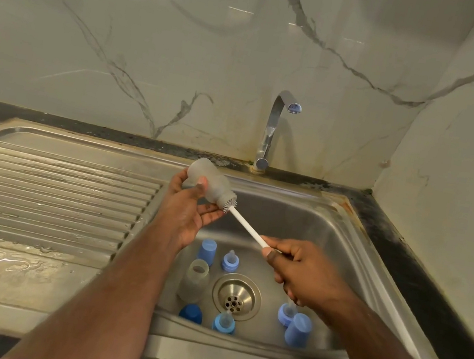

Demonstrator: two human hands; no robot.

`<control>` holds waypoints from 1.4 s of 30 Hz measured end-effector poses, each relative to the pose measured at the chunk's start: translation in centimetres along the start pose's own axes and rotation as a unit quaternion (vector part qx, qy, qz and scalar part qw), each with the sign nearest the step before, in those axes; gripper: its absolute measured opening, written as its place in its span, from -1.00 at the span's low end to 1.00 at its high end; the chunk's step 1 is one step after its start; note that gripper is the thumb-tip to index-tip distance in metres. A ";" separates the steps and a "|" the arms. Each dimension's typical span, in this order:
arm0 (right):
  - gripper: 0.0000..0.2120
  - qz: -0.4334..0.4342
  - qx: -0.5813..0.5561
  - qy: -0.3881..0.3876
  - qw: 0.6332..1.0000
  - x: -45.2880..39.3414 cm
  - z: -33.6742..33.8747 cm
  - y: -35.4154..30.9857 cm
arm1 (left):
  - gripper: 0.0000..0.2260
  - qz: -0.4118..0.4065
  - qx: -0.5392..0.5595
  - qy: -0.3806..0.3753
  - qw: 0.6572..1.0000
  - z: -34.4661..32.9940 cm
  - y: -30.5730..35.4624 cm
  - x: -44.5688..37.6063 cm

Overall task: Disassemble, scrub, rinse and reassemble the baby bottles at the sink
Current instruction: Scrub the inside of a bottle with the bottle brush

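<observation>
The two forearms reach in from the near edge over the sink point(346, 229). Below them, on the basin floor around the drain point(236, 296), lie the loose parts: a dark blue cap point(191, 312), nipple rings point(224, 323), a light blue cap point(298, 329), and a second clear bottle point(194, 280) standing just under the left wrist.

The right hand point(301, 271) curls its fingers point(277, 259) tight round the end of the white brush handle point(248, 228). Beyond its fingertips the handle runs up and left to the bristles point(230, 204), which sit at the mouth of the bottle point(210, 182). The left hand point(189, 212) grips that bottle, thumb over its side and fingers point(211, 210) beneath, tilted mouth-down toward the right hand.

This looks like the scrubbing step, with the brush head only at the neck. The next move likely calls for pushing or twisting the bristles inside while the left hand holds firm. The tap point(274, 129) behind shows no running water.
</observation>
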State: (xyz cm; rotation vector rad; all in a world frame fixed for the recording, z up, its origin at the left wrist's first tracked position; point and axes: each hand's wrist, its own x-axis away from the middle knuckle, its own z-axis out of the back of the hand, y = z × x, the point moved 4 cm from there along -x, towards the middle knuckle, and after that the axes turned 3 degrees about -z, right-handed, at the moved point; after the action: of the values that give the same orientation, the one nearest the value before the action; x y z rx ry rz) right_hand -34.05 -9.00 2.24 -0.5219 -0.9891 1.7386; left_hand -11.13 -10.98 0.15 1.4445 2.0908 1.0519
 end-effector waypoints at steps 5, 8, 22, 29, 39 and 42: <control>-0.76 0.012 0.042 0.012 0.999 0.1 0.4 0.2 | -0.69 0.004 0.028 0.017 0.999 0.5 0.2 -0.3; -0.69 0.050 0.164 0.048 0.984 0.0 0.0 -0.2 | -0.62 0.032 0.021 0.002 0.999 0.0 -0.4 -0.1; -0.51 0.079 0.392 0.088 0.912 -1.1 -2.5 -1.3 | -0.58 0.039 -0.031 0.002 0.999 -0.1 -1.2 0.0; -0.74 -0.018 -0.050 -0.034 0.998 0.1 -1.1 -0.2 | -0.56 0.038 0.010 0.019 0.999 0.3 -0.5 -0.3; -0.77 -0.018 -0.120 -0.048 0.992 -0.3 -2.2 -1.3 | -0.49 0.071 0.001 -0.064 0.995 -1.0 -1.1 0.8; -0.76 -0.031 -0.207 -0.094 0.973 0.4 -1.7 -1.3 | -0.61 0.058 0.028 -0.054 0.996 -0.6 -0.5 0.4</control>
State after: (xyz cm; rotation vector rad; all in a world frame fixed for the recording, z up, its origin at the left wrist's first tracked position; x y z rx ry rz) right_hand -32.20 -7.81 2.41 -0.5880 -1.5039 1.5483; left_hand -12.01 -10.94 0.20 1.6295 1.9968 0.9405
